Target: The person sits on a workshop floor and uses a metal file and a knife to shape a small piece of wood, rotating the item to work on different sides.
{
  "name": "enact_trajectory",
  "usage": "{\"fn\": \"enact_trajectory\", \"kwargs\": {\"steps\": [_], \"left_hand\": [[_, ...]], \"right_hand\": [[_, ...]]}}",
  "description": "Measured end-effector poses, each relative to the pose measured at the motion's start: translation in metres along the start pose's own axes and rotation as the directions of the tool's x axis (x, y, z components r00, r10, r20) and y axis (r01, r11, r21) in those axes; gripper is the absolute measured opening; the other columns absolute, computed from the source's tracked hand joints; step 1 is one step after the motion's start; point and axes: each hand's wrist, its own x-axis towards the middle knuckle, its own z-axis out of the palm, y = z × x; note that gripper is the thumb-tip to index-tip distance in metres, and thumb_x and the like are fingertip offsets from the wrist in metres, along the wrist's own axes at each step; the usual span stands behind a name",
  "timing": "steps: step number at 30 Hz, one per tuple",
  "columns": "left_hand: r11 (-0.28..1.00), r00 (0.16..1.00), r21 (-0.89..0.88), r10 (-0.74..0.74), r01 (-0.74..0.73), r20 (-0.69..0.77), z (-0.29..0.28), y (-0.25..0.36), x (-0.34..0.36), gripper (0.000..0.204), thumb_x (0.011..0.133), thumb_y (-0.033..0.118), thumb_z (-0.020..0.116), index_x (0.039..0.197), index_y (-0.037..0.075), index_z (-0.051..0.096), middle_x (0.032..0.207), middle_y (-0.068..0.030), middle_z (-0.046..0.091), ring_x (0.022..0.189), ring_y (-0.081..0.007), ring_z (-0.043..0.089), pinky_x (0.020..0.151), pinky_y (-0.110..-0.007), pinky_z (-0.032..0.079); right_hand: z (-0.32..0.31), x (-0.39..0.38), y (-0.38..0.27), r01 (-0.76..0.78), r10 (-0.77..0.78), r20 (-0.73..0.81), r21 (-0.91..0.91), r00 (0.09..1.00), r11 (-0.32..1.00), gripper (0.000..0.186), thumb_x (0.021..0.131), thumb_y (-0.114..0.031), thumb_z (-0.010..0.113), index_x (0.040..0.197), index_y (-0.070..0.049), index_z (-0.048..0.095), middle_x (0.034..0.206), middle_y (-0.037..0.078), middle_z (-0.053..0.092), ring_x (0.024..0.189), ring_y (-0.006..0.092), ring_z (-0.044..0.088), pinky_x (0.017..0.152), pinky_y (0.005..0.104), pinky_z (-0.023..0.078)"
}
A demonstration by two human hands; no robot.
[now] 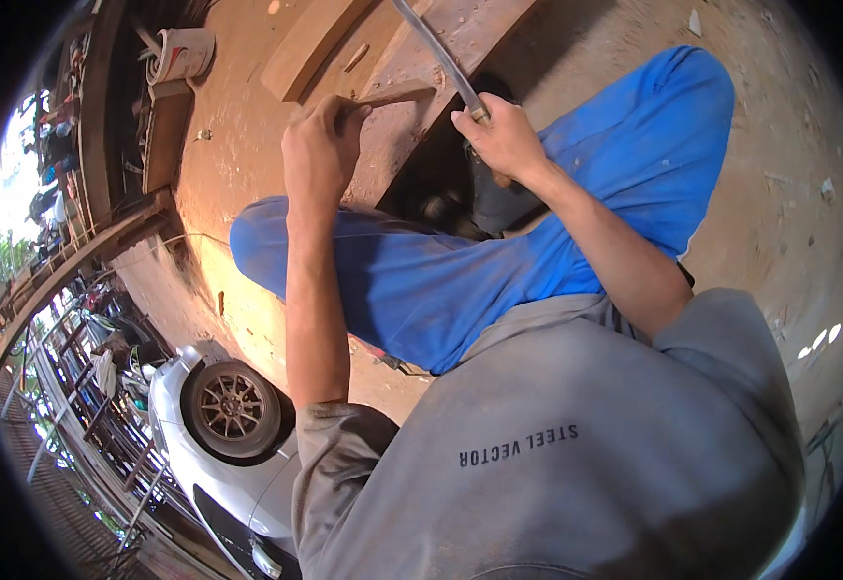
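Note:
My left hand (323,145) is closed on the end of a narrow wooden piece (392,95), which lies across a wide, reddish-brown wooden board (407,145). My right hand (504,140) grips a long grey metal tool (436,58) by its lower end, and the tool slants up past the top edge. A curved timber piece (305,43) and a small chip (355,57) lie beyond my left hand. My legs in blue trousers (615,155) are bent around the board, with a dark shoe (504,208) beneath my right hand.
A whitish bucket (183,56) stands at upper left by wooden framing (165,135). A silver car's wheel (231,408) is at lower left, beside metal racks (93,396). Pale debris (826,186) is scattered on the dirt ground (784,242) to my right.

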Motion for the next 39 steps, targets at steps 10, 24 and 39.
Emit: {"fn": "enact_trajectory", "kwargs": {"steps": [10,24,39], "left_hand": [[0.996,0.997,0.076,0.047,-0.052,0.064,0.014,0.007,-0.009,0.027,0.103,0.030,0.060,0.094,0.006,0.053,0.086,-0.0200,0.069,0.078,-0.0430,0.068,0.064,-0.053,0.051],[0.998,0.999,0.034,0.046,-0.045,-0.015,0.032,0.014,-0.003,0.027,0.106,0.027,0.054,0.093,0.003,0.050,0.074,-0.0262,0.064,0.072,-0.0486,0.063,0.063,-0.057,0.048],[0.993,0.995,0.098,0.071,-0.064,-0.068,0.035,0.013,0.001,0.028,0.105,0.027,0.052,0.092,0.003,0.048,0.064,-0.0241,0.062,0.064,-0.0458,0.065,0.056,-0.054,0.050]], "right_hand": [[-0.019,-0.043,-0.045,0.084,-0.093,0.093,0.093,0.991,0.992,0.052,0.109,-0.040,0.049,0.085,0.004,0.058,0.068,0.028,0.059,0.066,0.0474,0.063,0.059,0.0519,0.043],[-0.006,-0.048,-0.025,0.172,-0.177,0.104,0.057,0.979,0.983,0.041,0.110,-0.031,0.047,0.087,0.001,0.054,0.067,0.027,0.058,0.070,0.0504,0.061,0.060,0.0552,0.043],[-0.022,-0.044,-0.080,0.288,-0.286,-0.058,0.045,0.957,0.956,0.026,0.108,-0.020,0.054,0.094,0.002,0.058,0.064,0.025,0.060,0.060,0.0460,0.062,0.051,0.0490,0.043]]}}
